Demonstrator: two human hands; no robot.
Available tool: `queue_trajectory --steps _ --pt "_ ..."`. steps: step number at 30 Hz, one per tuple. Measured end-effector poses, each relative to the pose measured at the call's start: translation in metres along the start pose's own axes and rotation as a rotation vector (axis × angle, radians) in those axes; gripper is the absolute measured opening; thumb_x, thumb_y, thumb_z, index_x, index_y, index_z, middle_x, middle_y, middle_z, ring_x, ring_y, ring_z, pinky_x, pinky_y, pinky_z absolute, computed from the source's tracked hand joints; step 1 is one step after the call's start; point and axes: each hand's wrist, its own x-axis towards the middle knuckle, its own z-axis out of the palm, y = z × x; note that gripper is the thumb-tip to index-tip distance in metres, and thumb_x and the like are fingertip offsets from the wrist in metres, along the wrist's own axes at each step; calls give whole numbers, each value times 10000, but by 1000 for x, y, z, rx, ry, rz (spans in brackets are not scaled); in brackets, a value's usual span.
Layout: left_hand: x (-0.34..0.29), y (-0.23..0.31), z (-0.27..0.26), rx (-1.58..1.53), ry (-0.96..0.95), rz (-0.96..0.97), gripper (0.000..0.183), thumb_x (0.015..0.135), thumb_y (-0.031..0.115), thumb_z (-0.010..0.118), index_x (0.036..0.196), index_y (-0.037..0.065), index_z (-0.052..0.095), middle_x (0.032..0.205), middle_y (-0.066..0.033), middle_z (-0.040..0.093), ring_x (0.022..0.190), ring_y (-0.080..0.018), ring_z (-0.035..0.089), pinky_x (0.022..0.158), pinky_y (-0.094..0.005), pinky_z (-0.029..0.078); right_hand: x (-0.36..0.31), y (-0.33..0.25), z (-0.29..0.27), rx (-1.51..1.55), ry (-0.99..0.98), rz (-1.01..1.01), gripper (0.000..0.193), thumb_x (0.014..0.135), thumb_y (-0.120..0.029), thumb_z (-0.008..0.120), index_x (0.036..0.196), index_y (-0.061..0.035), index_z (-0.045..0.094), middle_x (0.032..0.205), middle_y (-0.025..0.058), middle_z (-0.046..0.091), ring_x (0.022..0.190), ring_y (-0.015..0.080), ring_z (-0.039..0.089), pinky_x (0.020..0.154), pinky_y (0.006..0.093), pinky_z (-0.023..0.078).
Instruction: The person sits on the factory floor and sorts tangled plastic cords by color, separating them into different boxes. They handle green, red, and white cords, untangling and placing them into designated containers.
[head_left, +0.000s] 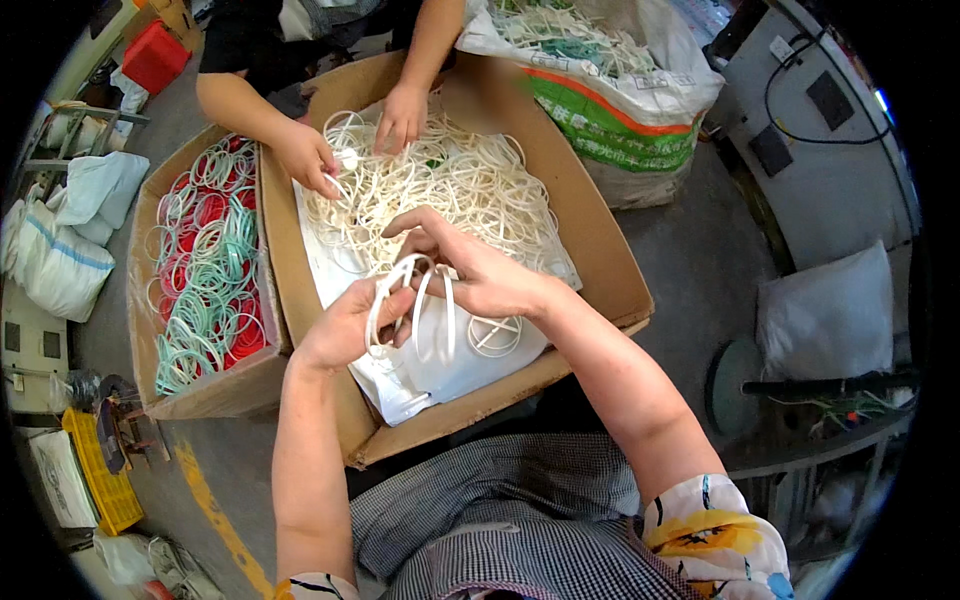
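Note:
Over the near half of a large cardboard box (590, 232), my two hands meet around several white plastic rings (447, 318). My left hand (345, 325) is closed on a few of the rings, which stand up past its fingers. My right hand (480, 270) holds more rings that hang down below its fingers; its index finger is raised and bent. A heap of cream-white rings (470, 180) fills the far part of the box. One loose ring bundle (495, 336) lies on the white sheet (430, 375) beneath my right wrist.
Across the box a co-worker's hands (402, 118) reach into the heap. At the left stands a second carton (205, 400) of green, red and white rings. A woven sack (620, 140) of scraps is at the far right, and a grey machine (830, 110) beyond it.

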Motion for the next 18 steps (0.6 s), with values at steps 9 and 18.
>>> queue_trajectory --steps 9,18 --pt "22 -17 -12 -500 -163 91 168 923 198 521 919 36 561 780 -46 579 625 -106 502 562 -252 425 2 13 6 -721 504 -255 207 722 71 518 901 -21 474 802 130 497 735 249 535 670 336 446" --pt "7 -13 -10 969 1019 1100 62 842 20 480 882 -18 508 790 -164 573 709 -294 559 685 -370 454 7 63 21 577 769 211 154 856 -126 562 972 -81 472 656 -9 450 538 86 437 448 235 350"
